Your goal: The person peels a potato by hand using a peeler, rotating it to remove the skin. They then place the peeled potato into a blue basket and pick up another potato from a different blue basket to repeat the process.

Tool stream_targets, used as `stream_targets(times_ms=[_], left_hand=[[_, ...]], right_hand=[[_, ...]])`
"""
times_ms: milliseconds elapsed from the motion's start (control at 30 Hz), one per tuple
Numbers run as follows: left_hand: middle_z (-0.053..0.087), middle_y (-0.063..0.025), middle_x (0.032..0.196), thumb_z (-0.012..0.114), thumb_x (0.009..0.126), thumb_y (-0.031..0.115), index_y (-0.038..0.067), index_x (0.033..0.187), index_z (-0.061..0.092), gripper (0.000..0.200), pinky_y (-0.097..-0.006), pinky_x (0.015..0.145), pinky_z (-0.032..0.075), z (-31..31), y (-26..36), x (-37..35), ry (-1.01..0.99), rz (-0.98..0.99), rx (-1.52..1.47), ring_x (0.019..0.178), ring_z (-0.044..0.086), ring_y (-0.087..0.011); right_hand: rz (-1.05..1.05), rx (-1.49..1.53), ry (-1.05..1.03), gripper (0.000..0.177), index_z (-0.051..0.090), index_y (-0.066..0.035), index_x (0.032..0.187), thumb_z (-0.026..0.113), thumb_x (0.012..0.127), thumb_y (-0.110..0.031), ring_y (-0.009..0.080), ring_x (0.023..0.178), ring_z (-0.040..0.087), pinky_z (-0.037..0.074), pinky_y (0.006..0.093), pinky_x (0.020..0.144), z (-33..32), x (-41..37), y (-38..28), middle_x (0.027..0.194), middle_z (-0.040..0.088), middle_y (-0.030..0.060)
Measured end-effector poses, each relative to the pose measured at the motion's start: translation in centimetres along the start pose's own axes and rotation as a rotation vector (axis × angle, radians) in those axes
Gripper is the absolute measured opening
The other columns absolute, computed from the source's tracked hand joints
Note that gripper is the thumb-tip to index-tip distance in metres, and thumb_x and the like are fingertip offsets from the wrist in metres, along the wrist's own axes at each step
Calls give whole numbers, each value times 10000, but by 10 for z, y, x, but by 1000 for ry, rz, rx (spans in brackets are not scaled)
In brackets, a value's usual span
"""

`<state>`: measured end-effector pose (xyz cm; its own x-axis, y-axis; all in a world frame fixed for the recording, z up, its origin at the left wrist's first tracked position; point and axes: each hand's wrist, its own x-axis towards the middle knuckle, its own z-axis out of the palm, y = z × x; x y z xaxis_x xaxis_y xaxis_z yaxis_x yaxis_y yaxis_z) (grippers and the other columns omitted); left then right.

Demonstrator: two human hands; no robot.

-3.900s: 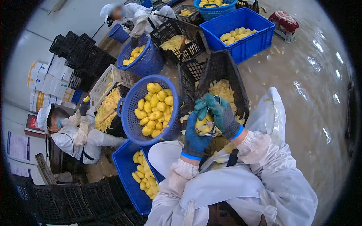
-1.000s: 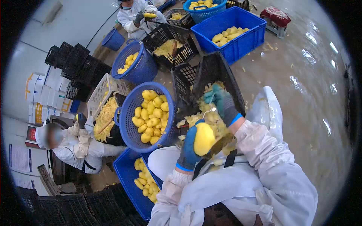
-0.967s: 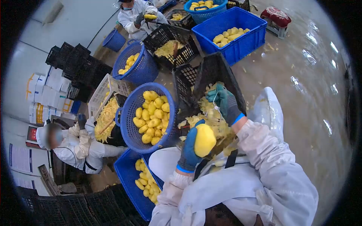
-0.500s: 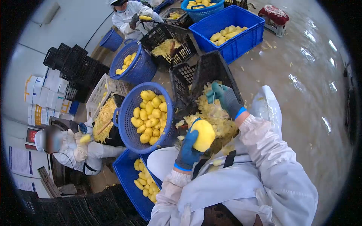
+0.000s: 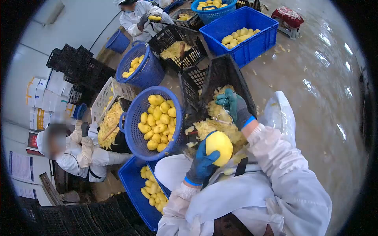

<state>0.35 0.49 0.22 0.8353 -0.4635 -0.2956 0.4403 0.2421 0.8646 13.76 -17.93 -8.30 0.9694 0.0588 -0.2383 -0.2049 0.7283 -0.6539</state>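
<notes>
A large peeled potato [image 5: 219, 148] rests in my left hand [image 5: 202, 164], whose gloved fingers wrap round its left side. Above and to the right of it, my right hand [image 5: 236, 109] is closed on a peeler [image 5: 224, 119], a thin metal loop showing below the fingers. Both hands wear blue-green gloves. Beneath them, a black crate [image 5: 229, 70] holds a heap of pale yellow peelings [image 5: 214, 129]. Left of my left hand stands a round blue basket [image 5: 136, 146] full of yellow potatoes [image 5: 159, 118].
Below the round basket is a blue bin [image 5: 130, 173] with potatoes. Another blue bin [image 5: 252, 51] stands at the top. One co-worker [image 5: 82, 151] sits at the left, another [image 5: 136, 19] at the top left. A red-topped stool [image 5: 288, 17] stands on the wet floor [image 5: 315, 118].
My left hand has turned the potato and shifted slightly right and down. My right hand has moved a little down, with the peeler now more visible. The left co-worker's hands have moved up.
</notes>
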Motion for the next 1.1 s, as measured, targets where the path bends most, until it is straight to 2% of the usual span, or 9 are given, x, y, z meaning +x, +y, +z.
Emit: stream_targets(times_ms=[100,267,367,500,667,767,900,1033,1100], left_hand=[[506,-122,1270,686,816,175,16,1392,346,687,-353,972,440,1,-7,1,18,49,190,1158,518,-229],[471,-148,1301,745,778,230,10,1395,334,773,-369,991,411,-3,-2,-1,77,305,712,1181,490,-255],[471,-156,1303,747,775,220,10,1389,344,764,-372,997,405,-14,-19,9,127,326,749,1179,491,-260],[459,-164,1322,737,781,206,13,1389,344,750,-376,1000,410,0,0,1,111,421,857,1203,477,-264],[514,-125,1271,660,831,157,41,1398,331,666,-359,931,475,4,2,1,35,114,-20,1111,561,-240],[524,-123,1255,642,841,147,40,1394,340,640,-362,929,479,3,-2,0,52,138,-69,1107,565,-246],[532,-120,1245,614,859,153,31,1387,348,603,-364,928,482,0,-8,1,130,146,47,1116,563,-242],[547,-119,1232,565,900,189,29,1355,394,512,-362,923,486,1,-4,-2,108,114,-145,1104,573,-233],[559,-114,1221,551,914,207,33,1341,413,482,-368,918,492,8,-5,-8,186,90,-215,1096,580,-233]], right_hand=[[-24,-17,-190,267,540,-36,1053,494,953,-280,262,869,654,522,377,794,33,-40,4,931,660,154],[-129,144,168,264,522,-41,1102,538,939,-247,269,827,659,527,369,787,-20,0,-2,937,657,175],[11,262,-111,308,530,-16,1101,543,943,-280,274,815,656,532,390,799,23,-30,9,903,659,175],[-95,153,177,352,597,5,986,530,949,-338,276,812,655,535,388,787,-10,-2,2,911,663,173],[-30,145,-107,321,586,-21,998,506,960,-330,257,836,656,534,366,759,32,-48,-2,922,671,155],[-148,71,164,277,578,-34,987,521,955,-303,244,811,660,532,352,756,4,-22,-9,913,673,147],[-61,44,-121,360,611,-50,969,514,945,-395,180,751,629,508,313,716,49,-61,-12,865,670,100],[-137,138,181,253,563,-32,964,513,957,-280,235,748,649,555,395,742,4,-21,-19,884,661,143],[-193,133,63,299,565,-31,993,495,966,-320,234,792,650,541,385,775,16,-41,-9,943,658,150]])
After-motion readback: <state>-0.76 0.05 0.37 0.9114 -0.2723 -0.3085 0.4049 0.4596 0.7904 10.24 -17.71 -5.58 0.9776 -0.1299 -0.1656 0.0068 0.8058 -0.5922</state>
